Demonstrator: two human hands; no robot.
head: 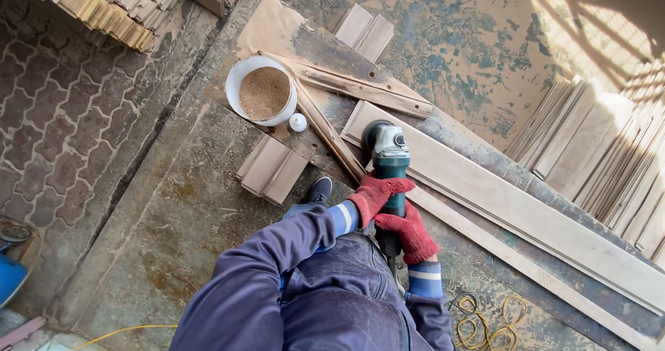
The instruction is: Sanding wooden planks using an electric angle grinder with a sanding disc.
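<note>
While both gloved hands are clamping the green angle grinder, its head is resting on the near end of the long pale plank, which is running away to the right of the grip. That end is looking clean and light; how much of the plank's length is worked I cannot tell. Stacked boards are waiting farther right. Left of the grip, a white bucket is holding sawdust. The left hand is wrapping the body; the right hand is closing around the rear handle.
</note>
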